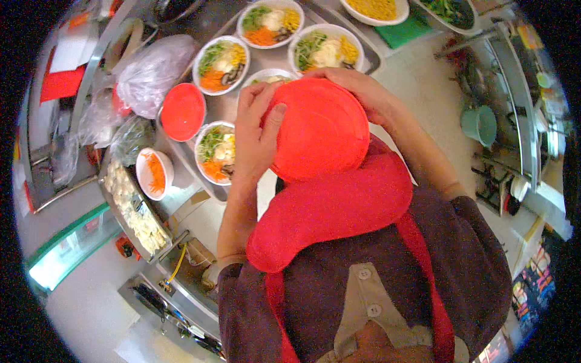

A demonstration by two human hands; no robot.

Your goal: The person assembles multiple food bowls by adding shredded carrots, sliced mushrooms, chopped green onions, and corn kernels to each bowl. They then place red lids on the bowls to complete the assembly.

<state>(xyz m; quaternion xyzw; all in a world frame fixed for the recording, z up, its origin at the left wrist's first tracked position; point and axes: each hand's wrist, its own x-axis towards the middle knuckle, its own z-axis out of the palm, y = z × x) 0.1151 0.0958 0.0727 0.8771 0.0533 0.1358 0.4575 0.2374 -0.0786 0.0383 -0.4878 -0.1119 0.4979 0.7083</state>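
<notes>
In front of my red apron [339, 206] is a round red dish-like thing [321, 130] with a smooth face and a raised rim; I cannot tell whether it is a lid, a plate or a bowl. At its left edge, my left hand [260, 121] grips it with the thumb near the face. My right hand [354, 91] curls around its far right rim, fingertips partly hidden. Just beyond are white bowls of shredded vegetables, such as one bowl [221, 65], a second bowl [327, 51] and a third bowl [215, 152]. Another bowl [272, 77] is mostly covered by my hands.
The bowls stand on a metal tray [372, 60]. Left of them are a red-topped round container [183, 112], clear plastic bags [157, 72], a tub of carrot shreds [155, 174] and a long pan of pale food [136, 212]. Yellow food [376, 8] fills a bowl at the top right.
</notes>
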